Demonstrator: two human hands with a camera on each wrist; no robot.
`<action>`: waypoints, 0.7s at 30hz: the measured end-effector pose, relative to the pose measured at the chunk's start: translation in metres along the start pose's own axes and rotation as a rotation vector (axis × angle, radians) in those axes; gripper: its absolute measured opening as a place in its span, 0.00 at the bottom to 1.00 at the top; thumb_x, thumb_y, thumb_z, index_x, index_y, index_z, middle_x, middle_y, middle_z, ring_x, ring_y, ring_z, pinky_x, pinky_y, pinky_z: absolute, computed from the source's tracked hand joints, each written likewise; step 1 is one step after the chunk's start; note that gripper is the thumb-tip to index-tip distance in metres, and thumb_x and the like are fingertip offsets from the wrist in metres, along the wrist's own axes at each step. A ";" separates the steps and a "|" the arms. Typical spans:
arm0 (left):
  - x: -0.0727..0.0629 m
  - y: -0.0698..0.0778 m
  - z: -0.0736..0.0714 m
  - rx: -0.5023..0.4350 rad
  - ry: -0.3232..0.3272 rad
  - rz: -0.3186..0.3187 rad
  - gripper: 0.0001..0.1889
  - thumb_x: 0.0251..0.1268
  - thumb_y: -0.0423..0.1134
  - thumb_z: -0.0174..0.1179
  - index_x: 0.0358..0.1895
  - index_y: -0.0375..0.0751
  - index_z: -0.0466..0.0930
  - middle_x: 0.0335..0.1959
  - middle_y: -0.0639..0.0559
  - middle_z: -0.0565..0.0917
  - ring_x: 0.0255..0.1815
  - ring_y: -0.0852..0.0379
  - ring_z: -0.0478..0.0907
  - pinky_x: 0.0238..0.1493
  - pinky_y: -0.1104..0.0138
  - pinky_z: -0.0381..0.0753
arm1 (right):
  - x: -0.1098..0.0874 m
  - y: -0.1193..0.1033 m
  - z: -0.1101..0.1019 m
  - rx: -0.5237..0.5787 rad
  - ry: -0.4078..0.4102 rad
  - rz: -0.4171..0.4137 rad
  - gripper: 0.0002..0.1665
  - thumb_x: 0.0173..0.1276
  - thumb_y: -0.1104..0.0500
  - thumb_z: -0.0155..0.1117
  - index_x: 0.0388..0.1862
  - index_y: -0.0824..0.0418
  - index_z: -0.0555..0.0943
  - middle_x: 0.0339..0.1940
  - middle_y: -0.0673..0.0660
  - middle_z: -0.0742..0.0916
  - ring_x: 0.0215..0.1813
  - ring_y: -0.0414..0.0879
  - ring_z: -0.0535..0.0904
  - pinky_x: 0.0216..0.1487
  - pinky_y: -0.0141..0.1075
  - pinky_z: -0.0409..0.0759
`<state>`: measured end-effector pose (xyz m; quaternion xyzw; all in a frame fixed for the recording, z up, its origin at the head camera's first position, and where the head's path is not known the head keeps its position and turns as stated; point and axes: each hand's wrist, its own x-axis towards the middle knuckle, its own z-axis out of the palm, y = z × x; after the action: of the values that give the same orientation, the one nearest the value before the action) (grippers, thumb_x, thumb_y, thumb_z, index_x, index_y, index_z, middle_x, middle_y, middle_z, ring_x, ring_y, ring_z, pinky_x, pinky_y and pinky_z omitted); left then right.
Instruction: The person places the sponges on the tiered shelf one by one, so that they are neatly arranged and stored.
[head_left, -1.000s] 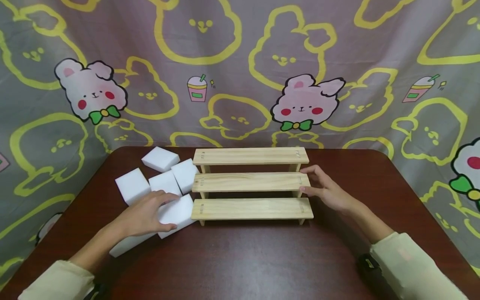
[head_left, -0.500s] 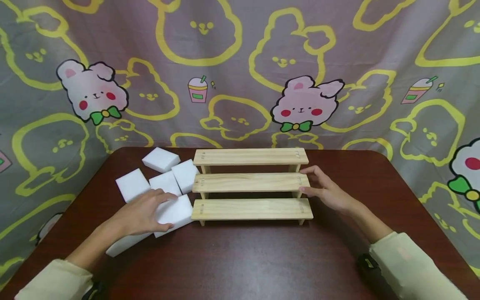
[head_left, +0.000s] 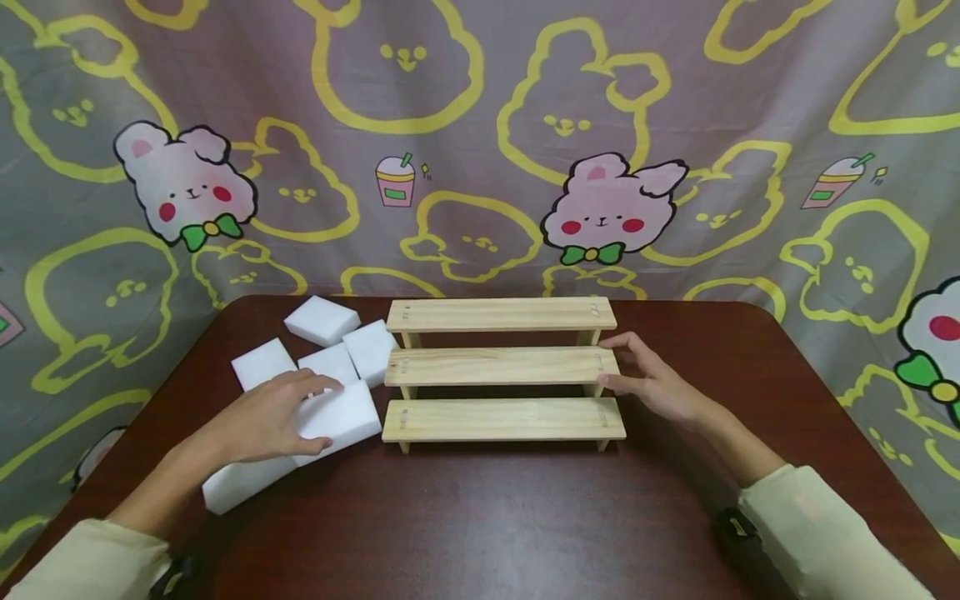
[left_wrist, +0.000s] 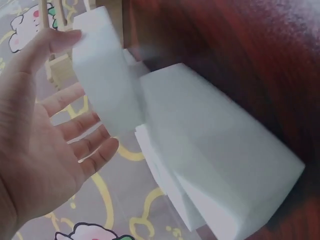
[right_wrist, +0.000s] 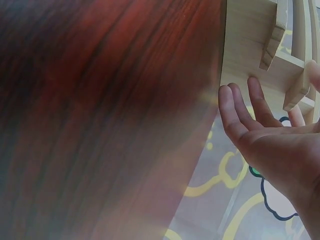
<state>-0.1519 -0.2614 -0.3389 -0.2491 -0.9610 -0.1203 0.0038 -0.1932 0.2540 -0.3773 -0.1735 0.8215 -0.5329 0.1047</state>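
My left hand grips a white foam block between thumb and fingers, left of a three-tier wooden stand. In the left wrist view, the thumb lies on one face of the block and the fingers are on the far side, partly hidden. Another white foam block lies just beside it, partly under the hand in the head view. At the stand's right end, my right hand holds the middle board, thumb at its front edge and index finger behind. The other fingers reach toward the side panel.
Several more white foam blocks, one of them at the back, lie between my left hand and the stand's left end. Everything stands on a dark brown table. A patterned curtain hangs behind it.
My left hand has drawn the foam block leftward, opening a small gap between it and the bottom tier. The right hand and the stand have stayed in place.
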 end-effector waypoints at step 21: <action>0.002 0.002 -0.019 -0.148 0.096 -0.005 0.32 0.54 0.48 0.78 0.60 0.39 0.80 0.51 0.43 0.83 0.47 0.48 0.78 0.45 0.50 0.83 | 0.000 0.003 -0.001 0.014 0.006 0.000 0.28 0.77 0.61 0.62 0.69 0.66 0.62 0.65 0.72 0.75 0.62 0.62 0.74 0.56 0.46 0.81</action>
<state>-0.1536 -0.2638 -0.3197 -0.2401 -0.9488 -0.2028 0.0310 -0.1938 0.2555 -0.3796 -0.1711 0.8180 -0.5393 0.1035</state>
